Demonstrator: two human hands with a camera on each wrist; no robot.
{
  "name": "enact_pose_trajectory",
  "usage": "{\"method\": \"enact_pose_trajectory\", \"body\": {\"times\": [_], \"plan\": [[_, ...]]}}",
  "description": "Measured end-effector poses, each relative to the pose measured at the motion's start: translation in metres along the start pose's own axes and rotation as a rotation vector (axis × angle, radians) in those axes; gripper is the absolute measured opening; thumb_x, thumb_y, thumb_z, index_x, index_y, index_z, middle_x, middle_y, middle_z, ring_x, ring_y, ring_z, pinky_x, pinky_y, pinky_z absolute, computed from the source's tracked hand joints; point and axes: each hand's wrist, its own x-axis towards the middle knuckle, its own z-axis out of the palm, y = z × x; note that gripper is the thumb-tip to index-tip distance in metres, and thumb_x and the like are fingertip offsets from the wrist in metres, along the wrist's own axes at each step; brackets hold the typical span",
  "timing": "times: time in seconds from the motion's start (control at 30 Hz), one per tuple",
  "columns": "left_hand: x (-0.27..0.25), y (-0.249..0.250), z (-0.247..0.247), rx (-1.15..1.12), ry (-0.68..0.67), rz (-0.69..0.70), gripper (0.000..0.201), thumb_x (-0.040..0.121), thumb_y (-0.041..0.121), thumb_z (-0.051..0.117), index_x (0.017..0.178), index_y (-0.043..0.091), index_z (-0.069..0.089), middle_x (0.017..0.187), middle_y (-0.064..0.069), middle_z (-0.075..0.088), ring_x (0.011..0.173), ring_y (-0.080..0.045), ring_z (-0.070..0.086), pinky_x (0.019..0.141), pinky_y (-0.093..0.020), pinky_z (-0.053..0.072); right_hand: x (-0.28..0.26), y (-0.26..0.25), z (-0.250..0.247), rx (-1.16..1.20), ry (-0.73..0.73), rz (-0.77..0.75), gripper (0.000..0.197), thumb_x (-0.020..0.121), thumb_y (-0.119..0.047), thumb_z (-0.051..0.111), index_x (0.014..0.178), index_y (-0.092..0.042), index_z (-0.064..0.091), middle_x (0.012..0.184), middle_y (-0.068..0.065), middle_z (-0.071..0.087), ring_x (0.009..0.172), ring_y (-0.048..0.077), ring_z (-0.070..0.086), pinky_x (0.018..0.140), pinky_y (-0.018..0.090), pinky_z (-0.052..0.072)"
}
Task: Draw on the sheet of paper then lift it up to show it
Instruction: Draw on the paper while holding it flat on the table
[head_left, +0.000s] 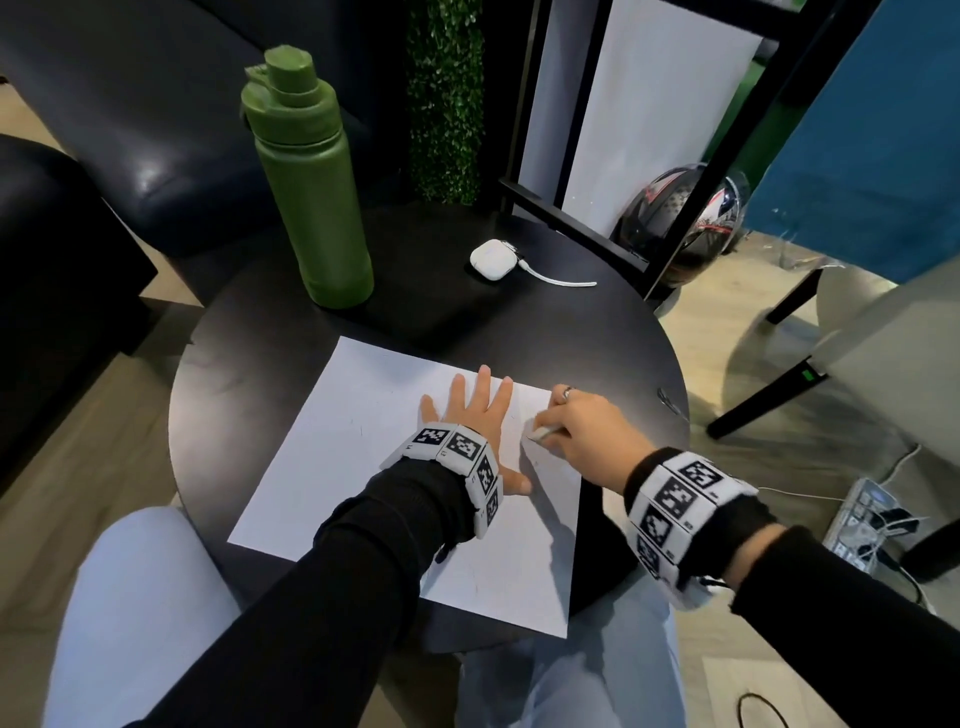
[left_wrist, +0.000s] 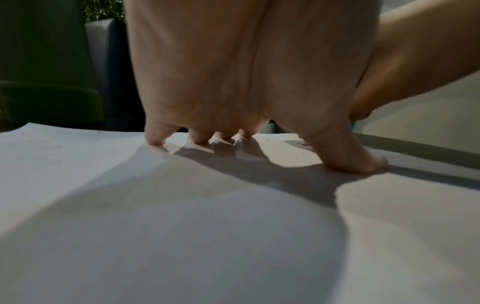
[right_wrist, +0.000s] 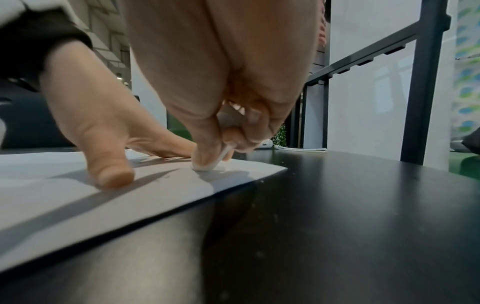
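Paper: white sheet (head_left: 363, 467) lies flat on the table, turned at an angle, its near corner hanging past the table's front edge.
Left hand: the left hand (head_left: 475, 415) lies palm down on the sheet's right half, fingers straight and spread, thumb out to the side, pinning it.
Right hand: the right hand (head_left: 582, 423) has thumb and fingers pinched round a small white piece (right_wrist: 209, 163), chalk or an eraser by the look of it; I cannot tell which. Its tip touches the sheet near the far right corner.
Progress: only a few faint specks show on the sheet; no clear drawing is visible. I judge the drawing barely begun or being corrected. The lift to show it is not yet done.
Table: round, black (head_left: 249, 353); a green bottle (head_left: 306, 176) and a white case (head_left: 492, 258) with a cable stand at the far side, well apart from the sheet.
Room: dark chairs to the left, a black frame and a helmet (head_left: 675, 218) beyond, wood-look floor.
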Motion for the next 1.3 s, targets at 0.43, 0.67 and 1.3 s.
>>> {"method": "enact_pose_trajectory", "body": {"times": [0.43, 0.67, 1.3], "plan": [[0.001, -0.002, 0.002, -0.002, -0.002, 0.006, 0.118, 0.073, 0.065, 0.063, 0.149, 0.024, -0.017, 0.156, -0.003, -0.024, 0.145, -0.031, -0.014, 0.113, -0.059, 0.003, -0.001, -0.002, 0.002, 0.000, 0.019, -0.032, 0.023, 0.093, -0.016, 0.051, 0.109, -0.016, 0.068, 0.110, 0.005, 0.052, 0.100, 0.025, 0.056, 0.083, 0.032, 0.043], [0.001, 0.000, 0.001, 0.006, 0.006, -0.008, 0.119, 0.073, 0.063, 0.065, 0.149, 0.023, -0.017, 0.157, -0.002, -0.023, 0.145, -0.031, -0.013, 0.113, -0.059, 0.004, 0.036, -0.016, -0.005, 0.114, 0.150, 0.100, 0.020, 0.088, -0.010, 0.048, 0.095, -0.007, 0.067, 0.087, 0.000, 0.048, 0.085, 0.024, 0.051, 0.071, 0.027, 0.037], [-0.001, 0.009, -0.002, -0.081, 0.028, -0.074, 0.111, 0.074, 0.071, 0.056, 0.150, 0.027, -0.012, 0.157, 0.000, -0.019, 0.145, -0.030, -0.013, 0.111, -0.062, 0.005, 0.033, -0.003, -0.003, 0.095, 0.167, -0.085, 0.022, 0.090, -0.009, 0.054, 0.104, -0.011, 0.071, 0.108, 0.008, 0.055, 0.101, 0.025, 0.054, 0.089, 0.036, 0.045]]}}
